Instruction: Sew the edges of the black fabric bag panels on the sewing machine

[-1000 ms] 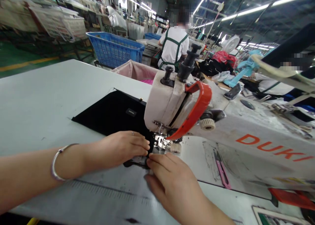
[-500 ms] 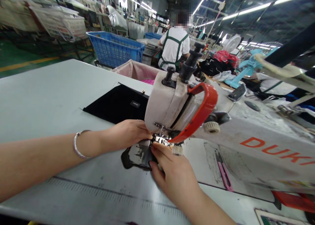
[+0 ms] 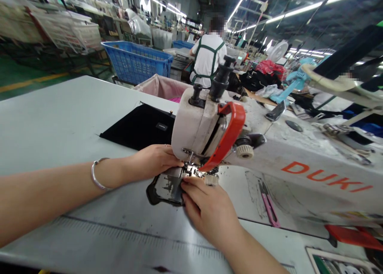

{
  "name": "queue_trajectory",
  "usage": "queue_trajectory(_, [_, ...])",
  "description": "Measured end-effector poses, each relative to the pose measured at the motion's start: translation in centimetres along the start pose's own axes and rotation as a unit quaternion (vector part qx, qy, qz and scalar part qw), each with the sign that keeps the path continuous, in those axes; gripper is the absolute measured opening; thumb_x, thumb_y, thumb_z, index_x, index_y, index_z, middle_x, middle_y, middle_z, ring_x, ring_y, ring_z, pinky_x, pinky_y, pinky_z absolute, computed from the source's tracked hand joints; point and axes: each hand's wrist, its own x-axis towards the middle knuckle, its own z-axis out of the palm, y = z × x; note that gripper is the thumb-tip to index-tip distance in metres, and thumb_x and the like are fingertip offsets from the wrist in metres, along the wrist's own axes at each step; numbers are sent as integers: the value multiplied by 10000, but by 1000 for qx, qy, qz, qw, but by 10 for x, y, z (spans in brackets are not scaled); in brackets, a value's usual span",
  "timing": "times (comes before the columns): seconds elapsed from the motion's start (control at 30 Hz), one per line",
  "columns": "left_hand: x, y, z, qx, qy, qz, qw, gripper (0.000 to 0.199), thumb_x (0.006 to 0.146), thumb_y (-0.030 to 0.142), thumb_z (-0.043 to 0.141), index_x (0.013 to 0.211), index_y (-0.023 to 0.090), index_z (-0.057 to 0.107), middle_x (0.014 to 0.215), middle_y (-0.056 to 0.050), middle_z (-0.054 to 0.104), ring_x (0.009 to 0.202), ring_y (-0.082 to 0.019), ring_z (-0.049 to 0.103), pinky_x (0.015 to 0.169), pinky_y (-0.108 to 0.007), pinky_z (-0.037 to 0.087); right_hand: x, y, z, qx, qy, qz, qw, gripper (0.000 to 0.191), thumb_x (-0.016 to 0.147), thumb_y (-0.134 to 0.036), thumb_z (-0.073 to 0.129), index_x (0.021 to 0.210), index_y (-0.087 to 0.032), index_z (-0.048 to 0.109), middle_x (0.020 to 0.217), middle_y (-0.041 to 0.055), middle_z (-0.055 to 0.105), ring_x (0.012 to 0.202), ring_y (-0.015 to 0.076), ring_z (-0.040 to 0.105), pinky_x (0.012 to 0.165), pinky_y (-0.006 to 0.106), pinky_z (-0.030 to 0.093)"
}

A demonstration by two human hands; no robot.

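Note:
A black fabric piece (image 3: pixel 137 126) with a small label lies on the table, its right part hidden behind the head of the sewing machine (image 3: pixel 191 122). My left hand (image 3: pixel 152 161), with a bracelet on the wrist, reaches along the fabric's near edge. Its fingers are closed on the cloth at the left of the presser foot (image 3: pixel 191 170). Just in front of the foot is my right hand (image 3: pixel 209 206), fingers bent together at the edge of a metal plate (image 3: pixel 167 186). Something dark shows under those fingertips, too covered to make out.
Pink-handled thread snips (image 3: pixel 269 206) lie right of the needle area, below the machine arm. A red lever (image 3: pixel 229 134) juts from the machine head. Beyond the table stand a pink cloth bin (image 3: pixel 158 86), a blue basket (image 3: pixel 137 62) and a seated co-worker (image 3: pixel 208 58).
The camera view has shifted slightly, so the machine appears further left. Both hands stay close to the presser foot, and the fabric lies much as before.

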Motion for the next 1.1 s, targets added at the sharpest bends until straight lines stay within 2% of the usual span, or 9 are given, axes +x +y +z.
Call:
queue_trajectory(0.17, [-1,-10,-13,-1,-62,28,998,332,1002,101,515,1217,210,743,1248,-65,760,1174,-200,716,1066,-317,573,-1,6,-10,-3,75,52,996,191,1003,-132,545,972,-141,733,934,107,687,889,270,602,780,410,521])
queue_trajectory(0.33, [-3,-9,-22,33,-135,4,990,492,955,37,405,1359,159,659,1437,-83,647,1438,-295,521,1265,-488,356,-2,8,-16,-54,16,100,993,139,922,-94,597,997,-148,701,963,107,662,928,305,557,830,464,498])
queue_trajectory(0.43, [2,16,-29,46,-169,-51,983,441,869,26,429,1191,136,709,1312,-115,696,1304,-316,628,1174,-505,460,-2,12,-15,-38,-6,97,995,118,936,-88,605,987,-158,687,963,92,658,919,287,569,835,443,502])
queue_trajectory(0.5, [6,40,-36,25,-198,-108,974,444,792,8,452,1133,159,693,1195,-102,730,1123,-272,712,1017,-412,566,0,16,-13,-32,1,99,995,107,961,-91,607,993,-156,686,958,89,656,903,275,584,811,417,509])
queue_trajectory(0.6, [11,70,-42,-95,-259,-265,924,552,764,52,461,1281,181,604,997,-34,726,880,-212,717,807,-302,564,2,19,-11,-57,22,96,994,111,979,-99,597,983,-149,696,960,104,665,894,279,593,772,402,512])
queue_trajectory(0.67, [12,80,-43,-146,-253,-330,898,564,791,105,469,1341,183,570,926,-21,704,797,-212,681,763,-304,535,2,17,-10,-59,29,55,996,166,982,-82,553,999,-144,706,972,111,689,890,275,593,777,401,515])
queue_trajectory(0.8, [12,83,-41,-149,-210,-300,918,520,775,111,477,1257,211,646,1041,-45,740,929,-232,701,883,-335,535,-4,6,-8,10,3,-71,997,295,943,-75,545,1178,-153,704,1221,84,740,1034,272,626,896,424,530])
queue_trajectory(0.93, [20,87,-43,-101,-242,-282,923,519,761,41,459,1195,208,690,1231,-67,736,1149,-267,695,1061,-411,506,-7,-3,-3,22,-15,-51,998,177,986,-156,581,1084,-175,727,1241,42,758,1046,269,650,907,447,531])
queue_trajectory(1.1, [28,96,-37,-40,-273,-280,920,417,798,11,467,1112,182,681,1094,-75,747,1022,-302,729,963,-470,563,-8,-8,-3,27,-6,-36,999,142,1018,-232,602,1016,-175,732,1181,65,772,1060,272,660,913,449,529])
